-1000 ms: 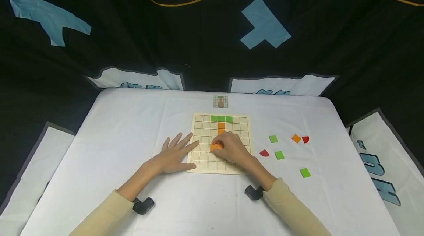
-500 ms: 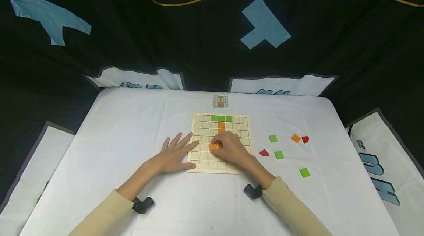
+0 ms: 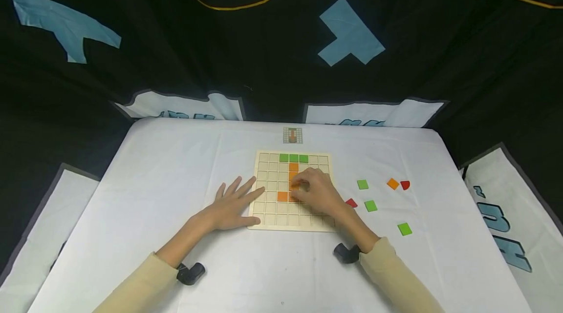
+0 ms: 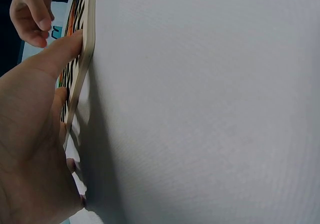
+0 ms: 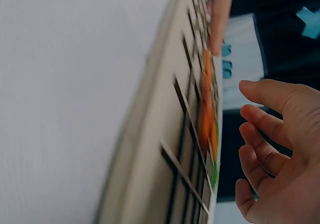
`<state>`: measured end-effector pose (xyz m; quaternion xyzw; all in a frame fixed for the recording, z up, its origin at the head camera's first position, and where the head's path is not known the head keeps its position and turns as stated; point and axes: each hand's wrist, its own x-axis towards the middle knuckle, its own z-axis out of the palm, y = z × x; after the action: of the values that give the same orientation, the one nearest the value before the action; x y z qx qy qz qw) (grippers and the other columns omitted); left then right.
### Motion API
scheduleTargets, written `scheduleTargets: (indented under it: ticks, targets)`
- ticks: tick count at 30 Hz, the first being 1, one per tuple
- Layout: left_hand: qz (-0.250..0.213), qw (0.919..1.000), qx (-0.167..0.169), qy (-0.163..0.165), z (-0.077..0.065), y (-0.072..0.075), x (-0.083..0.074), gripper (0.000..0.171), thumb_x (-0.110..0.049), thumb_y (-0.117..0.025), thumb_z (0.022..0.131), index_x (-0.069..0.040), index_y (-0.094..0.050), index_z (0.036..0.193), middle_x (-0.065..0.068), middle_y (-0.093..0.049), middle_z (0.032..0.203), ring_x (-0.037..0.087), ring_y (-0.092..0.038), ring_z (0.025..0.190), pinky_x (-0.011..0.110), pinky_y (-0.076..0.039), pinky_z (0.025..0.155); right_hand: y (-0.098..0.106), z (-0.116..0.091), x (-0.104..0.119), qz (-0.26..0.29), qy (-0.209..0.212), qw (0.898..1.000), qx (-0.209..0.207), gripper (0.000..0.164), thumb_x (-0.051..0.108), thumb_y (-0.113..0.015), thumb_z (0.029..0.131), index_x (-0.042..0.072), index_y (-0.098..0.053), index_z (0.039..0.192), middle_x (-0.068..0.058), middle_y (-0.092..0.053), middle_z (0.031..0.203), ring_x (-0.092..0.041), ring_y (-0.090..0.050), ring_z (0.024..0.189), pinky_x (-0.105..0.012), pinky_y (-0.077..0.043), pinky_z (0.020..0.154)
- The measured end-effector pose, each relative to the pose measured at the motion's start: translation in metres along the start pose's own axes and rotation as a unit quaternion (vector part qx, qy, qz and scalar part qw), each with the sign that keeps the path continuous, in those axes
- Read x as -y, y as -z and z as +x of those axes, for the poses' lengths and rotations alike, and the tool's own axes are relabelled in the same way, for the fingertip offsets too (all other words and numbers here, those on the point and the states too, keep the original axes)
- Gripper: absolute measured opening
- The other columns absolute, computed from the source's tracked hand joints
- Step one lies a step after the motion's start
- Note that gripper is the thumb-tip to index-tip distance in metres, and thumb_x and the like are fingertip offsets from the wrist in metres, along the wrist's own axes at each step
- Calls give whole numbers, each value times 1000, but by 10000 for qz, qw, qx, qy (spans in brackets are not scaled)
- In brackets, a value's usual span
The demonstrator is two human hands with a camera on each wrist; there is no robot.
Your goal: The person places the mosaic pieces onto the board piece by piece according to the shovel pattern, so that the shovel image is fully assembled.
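A pale wooden grid board [image 3: 270, 218] lies on the white table. Three green square tiles [image 3: 293, 158] fill cells in its top row. Below them runs a column of orange square tiles [image 3: 293, 167], with another orange tile [image 3: 283, 196] to the left of its lower end. My right hand [image 3: 318, 193] hovers over the column, partly hiding it; in the right wrist view its fingers [image 5: 260, 116] bend loosely, thumb apart, nothing between them. My left hand [image 3: 228, 210] lies spread at the board's left edge, thumb and some fingertips touching the board [image 4: 90, 29].
To the right lie loose green tiles [image 3: 370, 205], an orange tile [image 3: 393, 184] and two red curved-edged pieces [image 3: 405, 185]. A small card [image 3: 292, 135] with a printed grid pattern lies behind the board. Dark cloth hangs beyond the table [image 3: 184, 147].
My right hand has let go of the orange tile, which now lies in the grid, and has moved right and slightly away from me. The left hand has stayed put.
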<state>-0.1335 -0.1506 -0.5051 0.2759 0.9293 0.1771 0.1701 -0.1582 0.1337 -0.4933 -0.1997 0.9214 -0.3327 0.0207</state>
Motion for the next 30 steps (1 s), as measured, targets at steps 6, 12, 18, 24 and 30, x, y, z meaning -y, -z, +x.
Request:
scheduleTargets:
  ticks: [6, 12, 18, 24, 30]
  targets:
    - [3, 10000, -23, -8, 0, 0, -1, 82, -60, -61, 91, -20, -34, 157, 13, -11, 166, 46, -1, 148, 74, -2, 108, 28, -13, -11, 315, -108, 9989, -328, 22, 17, -78, 88, 8, -76, 108, -1, -68, 110, -25, -56, 109, -45, -44, 95]
    - [10, 10000, 1, 3, 0, -1, -1, 82, -60, -61, 91, -21, -33, 158, 12, -11, 166, 45, 0, 149, 74, -2, 108, 54, -30, -24, 304, -390, 9968, -629, 24, 15, -77, 88, 6, -74, 110, -6, -67, 119, -29, -54, 118, -50, -41, 101]
    - [15, 10000, 7, -9, 0, 0, -1, 82, -60, -61, 91, -21, -33, 158, 13, -11, 166, 46, 0, 148, 75, -2, 108, 73, -50, -44, 368, -784, 9920, -921, 23, 12, -74, 90, 5, -73, 112, -9, -66, 121, -30, -56, 118, -51, -44, 100]
    - [-13, 10000, 13, 5, 0, 0, -2, 82, -59, -61, 91, -20, -34, 158, 13, -11, 166, 46, 0, 149, 74, -1, 108, 88, -70, -63, 307, -861, 9892, -1149, 25, 11, -74, 90, 2, -71, 114, -13, -65, 121, -32, -58, 110, -55, -47, 93]
    - [-5, 10000, 27, 38, 1, 0, -2, 82, -59, -61, 91, -20, -34, 157, 13, -11, 166, 46, 0, 149, 74, -1, 108, 100, -88, -78, 180, -833, 9865, -1399, 25, 9, -74, 90, 2, -71, 114, -14, -65, 120, -33, -58, 108, -54, -47, 91]
